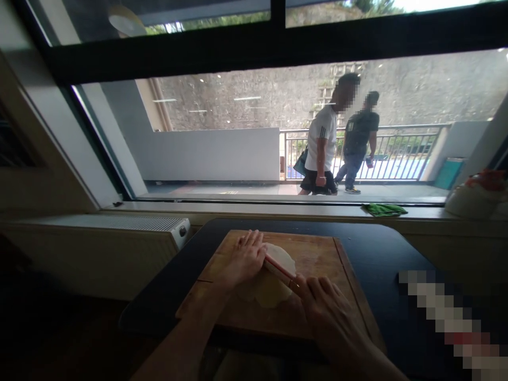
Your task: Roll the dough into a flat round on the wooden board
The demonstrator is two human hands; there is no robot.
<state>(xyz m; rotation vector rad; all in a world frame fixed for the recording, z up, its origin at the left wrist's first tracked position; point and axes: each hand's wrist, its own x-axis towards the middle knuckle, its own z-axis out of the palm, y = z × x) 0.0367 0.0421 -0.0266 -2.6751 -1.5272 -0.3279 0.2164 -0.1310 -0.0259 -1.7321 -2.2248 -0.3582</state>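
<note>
A thin sheet of pale dough (273, 295) lies on a wooden board (317, 248). Across it, at a slant, runs a slim rolling pin (280, 268) with a reddish upper side. My left hand (246, 256) rests on the pin's far left end, palm down, its fingers bent over it. The right hand (323, 301) is closed around the near right end. Dough shows on both sides of the pin; the parts under my left hand are hidden.
The board sits on a dark table (381, 254) before a large window. A radiator (130, 238) stands at left. On the sill lie a green cloth (384, 210) and a pale container (476, 193). Outside, two people (323, 143) walk by a railing (400, 151). A blurred patch (456, 323) covers the right.
</note>
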